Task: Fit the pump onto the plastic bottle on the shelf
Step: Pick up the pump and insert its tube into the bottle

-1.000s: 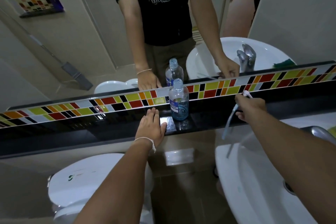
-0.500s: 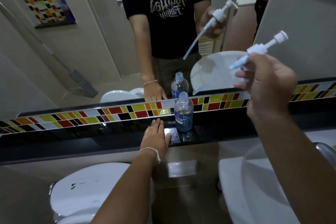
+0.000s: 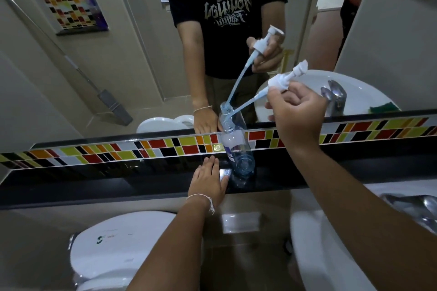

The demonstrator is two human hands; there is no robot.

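A clear plastic bottle [image 3: 238, 151] with a blue-tinted base stands upright and uncapped on the black shelf [image 3: 118, 186] below the mirror. My right hand [image 3: 296, 116] grips the white pump [image 3: 280, 82] by its collar, tilted, head up to the right. The pump's long tube [image 3: 246, 106] slants down-left and its tip sits at the bottle's mouth. My left hand [image 3: 209, 178] lies flat on the shelf, palm down, just left of the bottle's base, holding nothing.
A mirror [image 3: 118, 42] above the shelf doubles the bottle, pump and hands. A band of coloured tiles [image 3: 106, 152] runs along the shelf's back. A white toilet tank [image 3: 123, 250] sits below left, a white basin [image 3: 331, 255] with a chrome tap [image 3: 416, 208] below right.
My right hand lifted the pump from beside the basin, then brought it down and left until the tube tip reached the bottle's mouth. The left hand stayed on the shelf.
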